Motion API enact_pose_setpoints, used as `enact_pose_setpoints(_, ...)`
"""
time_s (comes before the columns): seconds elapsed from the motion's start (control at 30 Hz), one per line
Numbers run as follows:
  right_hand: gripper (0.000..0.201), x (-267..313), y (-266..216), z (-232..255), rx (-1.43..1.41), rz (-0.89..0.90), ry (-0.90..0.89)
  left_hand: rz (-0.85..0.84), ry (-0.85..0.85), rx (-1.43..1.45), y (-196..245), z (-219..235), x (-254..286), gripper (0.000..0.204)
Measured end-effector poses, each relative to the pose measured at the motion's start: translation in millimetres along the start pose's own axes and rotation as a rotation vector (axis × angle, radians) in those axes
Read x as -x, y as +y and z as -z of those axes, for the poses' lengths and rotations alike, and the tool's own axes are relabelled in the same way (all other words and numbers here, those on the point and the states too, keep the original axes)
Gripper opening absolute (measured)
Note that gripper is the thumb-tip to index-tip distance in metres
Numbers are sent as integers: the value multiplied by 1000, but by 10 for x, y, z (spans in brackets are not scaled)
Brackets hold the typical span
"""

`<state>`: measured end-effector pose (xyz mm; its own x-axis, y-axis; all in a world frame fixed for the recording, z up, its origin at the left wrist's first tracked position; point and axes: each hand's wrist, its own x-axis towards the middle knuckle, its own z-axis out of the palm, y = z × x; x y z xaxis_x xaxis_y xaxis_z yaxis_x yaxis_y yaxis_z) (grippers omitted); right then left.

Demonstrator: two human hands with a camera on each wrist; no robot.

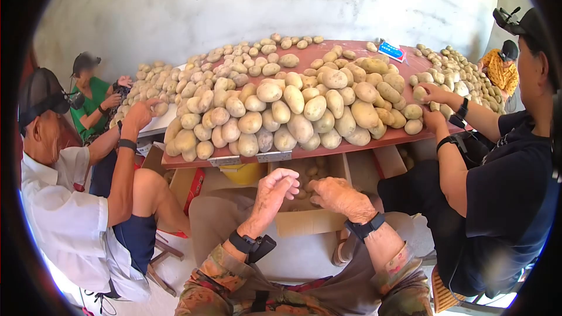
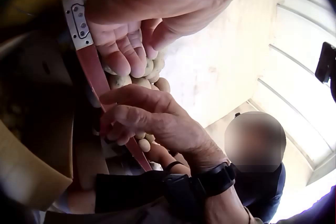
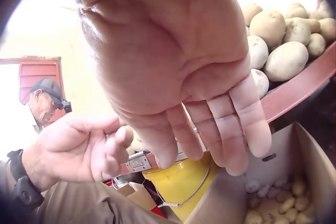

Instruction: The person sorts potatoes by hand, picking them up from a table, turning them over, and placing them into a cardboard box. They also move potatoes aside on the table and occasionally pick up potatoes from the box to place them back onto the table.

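My left hand (image 1: 270, 198) hangs in front of the table edge with its fingers loosely bent and nothing in them. Close beside it, my right hand (image 1: 342, 196) is over a cardboard box (image 1: 310, 223); in the right wrist view its palm faces the camera, bare, with the fingers (image 3: 226, 134) extended downward. Small potatoes (image 3: 286, 203) lie at the bottom of that box. Just beyond both hands, a large heap of potatoes (image 1: 301, 127) covers the front of the red table (image 1: 319, 151).
A yellow bucket (image 1: 243, 173) stands under the table edge, left of the box. A person in a white shirt (image 1: 64, 210) sits at left, another in black (image 1: 497, 199) at right, both handling potatoes. A blue and red packet (image 1: 391, 51) lies at the back.
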<state>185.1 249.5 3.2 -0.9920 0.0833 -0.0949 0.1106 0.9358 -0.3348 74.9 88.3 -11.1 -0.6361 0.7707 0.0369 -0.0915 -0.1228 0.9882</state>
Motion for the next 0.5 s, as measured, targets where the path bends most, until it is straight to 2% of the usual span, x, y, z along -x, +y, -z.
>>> enact_pose_setpoints(0.23,21,2,-33,130,-13,15,86,-207,79,-208,316,-170,-364,17)
enact_pose_setpoints(0.3,21,-22,-12,147,-27,7,138,-195,79,-204,336,-217,-433,17)
enact_pose_setpoints(0.4,21,-57,33,168,-51,-5,203,-117,-27,-82,135,-219,-482,17)
enact_pose_setpoints(0.5,22,-99,37,186,-59,-25,210,-102,1,-144,10,-275,-438,17)
